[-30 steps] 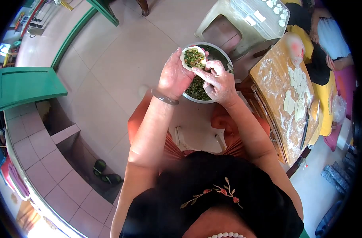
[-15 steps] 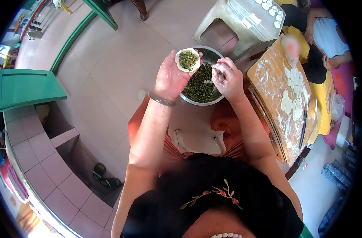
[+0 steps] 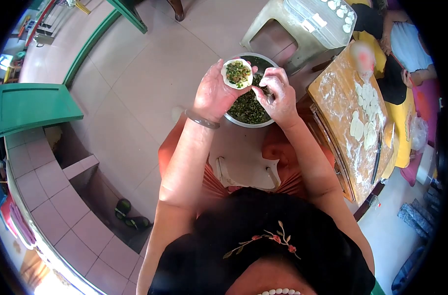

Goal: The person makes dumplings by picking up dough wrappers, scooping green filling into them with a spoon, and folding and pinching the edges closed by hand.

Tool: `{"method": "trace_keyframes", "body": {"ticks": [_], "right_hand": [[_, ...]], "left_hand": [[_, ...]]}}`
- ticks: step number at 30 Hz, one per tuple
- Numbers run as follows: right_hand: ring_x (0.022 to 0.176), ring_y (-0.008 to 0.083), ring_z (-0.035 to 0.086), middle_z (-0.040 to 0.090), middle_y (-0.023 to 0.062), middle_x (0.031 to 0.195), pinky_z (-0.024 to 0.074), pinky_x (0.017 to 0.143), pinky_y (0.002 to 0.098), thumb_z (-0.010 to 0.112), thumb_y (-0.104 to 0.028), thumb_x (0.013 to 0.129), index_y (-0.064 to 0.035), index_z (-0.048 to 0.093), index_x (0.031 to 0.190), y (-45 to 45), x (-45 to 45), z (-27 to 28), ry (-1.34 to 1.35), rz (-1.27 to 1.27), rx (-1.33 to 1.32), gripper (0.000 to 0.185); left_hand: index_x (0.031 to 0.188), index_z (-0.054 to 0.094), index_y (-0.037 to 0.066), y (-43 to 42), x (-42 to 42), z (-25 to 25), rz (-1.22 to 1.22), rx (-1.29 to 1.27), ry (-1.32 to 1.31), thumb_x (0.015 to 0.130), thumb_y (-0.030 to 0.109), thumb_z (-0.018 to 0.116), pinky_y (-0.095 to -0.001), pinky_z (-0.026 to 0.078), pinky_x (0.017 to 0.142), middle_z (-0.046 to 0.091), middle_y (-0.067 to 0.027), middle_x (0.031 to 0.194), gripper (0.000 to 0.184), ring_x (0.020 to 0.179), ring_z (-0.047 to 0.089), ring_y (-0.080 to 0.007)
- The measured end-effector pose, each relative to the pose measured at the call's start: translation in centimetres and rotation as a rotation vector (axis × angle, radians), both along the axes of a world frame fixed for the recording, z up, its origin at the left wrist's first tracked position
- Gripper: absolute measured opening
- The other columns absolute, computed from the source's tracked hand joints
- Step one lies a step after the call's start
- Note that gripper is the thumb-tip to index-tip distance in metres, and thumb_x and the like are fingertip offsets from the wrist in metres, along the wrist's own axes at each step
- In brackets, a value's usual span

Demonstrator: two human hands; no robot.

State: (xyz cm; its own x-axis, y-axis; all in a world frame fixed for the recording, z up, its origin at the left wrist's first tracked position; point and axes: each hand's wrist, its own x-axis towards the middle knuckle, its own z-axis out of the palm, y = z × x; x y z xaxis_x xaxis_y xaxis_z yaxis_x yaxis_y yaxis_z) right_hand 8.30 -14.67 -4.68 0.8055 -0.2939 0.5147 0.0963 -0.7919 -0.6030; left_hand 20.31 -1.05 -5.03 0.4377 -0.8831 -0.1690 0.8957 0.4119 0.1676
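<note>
My left hand (image 3: pixel 215 96) is palm up, its fingers under a round, pale dumpling wrapper (image 3: pixel 227 82). A mound of chopped green filling (image 3: pixel 238 73) sits on the flat wrapper. Just right of it, my right hand (image 3: pixel 279 96) is curved, with the thumb and bent fingers apart and the thumb close to the wrapper's edge. Both hands are over a metal bowl (image 3: pixel 247 125) of dark green chopped filling (image 3: pixel 248 108). Flour whitens my fingers. I see nothing held in the right hand, though part of its palm is hidden.
To the right, a floured wooden board (image 3: pixel 332 93) carries several flat wrappers (image 3: pixel 369 101) and a dark stick (image 3: pixel 377 160). A stool (image 3: pixel 266 24) bears a clear plastic box (image 3: pixel 302 12) with shaped dumplings on top. Another person (image 3: pixel 408 44) sits beyond the board.
My right hand has moved slightly left and up, its thumb now nearer the wrapper. The left hand and filled wrapper have shifted slightly right.
</note>
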Motion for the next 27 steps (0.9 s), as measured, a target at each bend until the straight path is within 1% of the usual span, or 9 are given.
{"method": "trace_keyframes", "body": {"ticks": [2,5,6,11,14,20,24,26,27], "right_hand": [[0.078,0.0278,0.062,0.055,0.0104,0.100,0.0514,0.059,0.0342,0.075,-0.006,0.070,-0.0079,0.057,0.089,0.4,0.2,0.4,-0.019,0.004,-0.040,0.027],[0.080,0.0270,0.062,0.056,0.0098,0.101,0.0518,0.059,0.0336,0.075,-0.007,0.070,-0.0084,0.058,0.094,0.2,0.7,0.2,-0.089,0.063,-0.152,0.029],[0.082,0.0253,0.062,0.056,0.0089,0.100,0.0519,0.059,0.0332,0.073,-0.008,0.073,-0.0080,0.061,0.093,0.2,0.7,-0.1,-0.085,0.061,-0.151,0.024],[0.078,0.0236,0.063,0.058,0.0084,0.098,0.0517,0.059,0.0322,0.071,-0.010,0.075,-0.0071,0.064,0.089,0.1,0.7,0.0,-0.110,0.102,-0.145,0.016],[0.077,0.0235,0.063,0.058,0.0087,0.097,0.0517,0.059,0.0316,0.071,-0.010,0.075,-0.0068,0.065,0.089,0.2,0.8,0.4,-0.099,0.084,-0.150,0.016],[0.075,0.0245,0.063,0.058,0.0097,0.096,0.0514,0.061,0.0330,0.071,-0.011,0.076,-0.0070,0.065,0.089,-0.1,0.7,0.2,-0.090,0.110,-0.119,0.014],[0.073,0.0248,0.062,0.058,0.0102,0.093,0.0501,0.061,0.0334,0.071,-0.009,0.076,-0.0061,0.064,0.087,-0.1,1.0,0.6,-0.117,0.108,-0.021,0.013],[0.076,0.0230,0.059,0.056,0.0100,0.093,0.0490,0.063,0.0301,0.072,-0.002,0.073,-0.0040,0.064,0.085,-0.3,1.1,0.5,-0.113,0.096,0.075,0.014],[0.078,0.0220,0.058,0.055,0.0098,0.093,0.0484,0.064,0.0284,0.072,0.002,0.072,-0.0030,0.064,0.084,-0.4,1.1,0.4,-0.112,0.089,0.124,0.015]], "left_hand": [[0.128,0.040,-0.008,0.0,0.0,-0.2,-0.022,-0.023,0.005,0.097,0.030,0.040,-0.0513,0.029,0.108,0.047,-0.0229,0.131,0.049,0.127,0.040,-0.0380],[0.129,0.040,-0.007,-0.3,-0.3,-0.1,-0.041,0.000,0.043,0.098,0.029,0.037,-0.0494,0.028,0.108,0.047,-0.0218,0.132,0.048,0.126,0.041,-0.0349],[0.129,0.040,-0.007,-0.3,-0.4,-0.3,-0.040,0.008,0.033,0.098,0.029,0.036,-0.0490,0.028,0.108,0.047,-0.0217,0.133,0.048,0.126,0.041,-0.0340],[0.129,0.040,-0.007,-0.6,-0.5,-1.1,-0.053,-0.023,0.019,0.099,0.028,0.035,-0.0482,0.027,0.108,0.047,-0.0211,0.133,0.047,0.124,0.042,-0.0316],[0.121,0.049,0.000,-0.7,-0.7,-0.7,-0.049,0.016,0.015,0.098,0.028,0.041,-0.0464,0.041,0.098,0.055,-0.0147,0.121,0.037,0.114,0.051,-0.0284],[0.120,0.049,0.000,-0.5,-0.9,-0.5,-0.058,-0.002,-0.042,0.098,0.028,0.042,-0.0460,0.042,0.097,0.056,-0.0151,0.120,0.036,0.113,0.052,-0.0280],[0.121,0.049,0.000,-0.4,-1.2,-0.4,-0.042,0.094,-0.212,0.099,0.030,0.042,-0.0428,0.047,0.093,0.057,-0.0123,0.116,0.039,0.108,0.056,-0.0244],[0.122,0.047,-0.001,-0.4,-1.5,0.3,-0.039,0.193,-0.329,0.098,0.032,0.045,-0.0397,0.050,0.091,0.057,-0.0109,0.115,0.040,0.105,0.058,-0.0217],[0.124,0.046,-0.001,-0.5,-1.7,0.6,-0.060,0.231,-0.399,0.098,0.031,0.045,-0.0399,0.050,0.092,0.056,-0.0111,0.116,0.041,0.106,0.057,-0.0214]]}}
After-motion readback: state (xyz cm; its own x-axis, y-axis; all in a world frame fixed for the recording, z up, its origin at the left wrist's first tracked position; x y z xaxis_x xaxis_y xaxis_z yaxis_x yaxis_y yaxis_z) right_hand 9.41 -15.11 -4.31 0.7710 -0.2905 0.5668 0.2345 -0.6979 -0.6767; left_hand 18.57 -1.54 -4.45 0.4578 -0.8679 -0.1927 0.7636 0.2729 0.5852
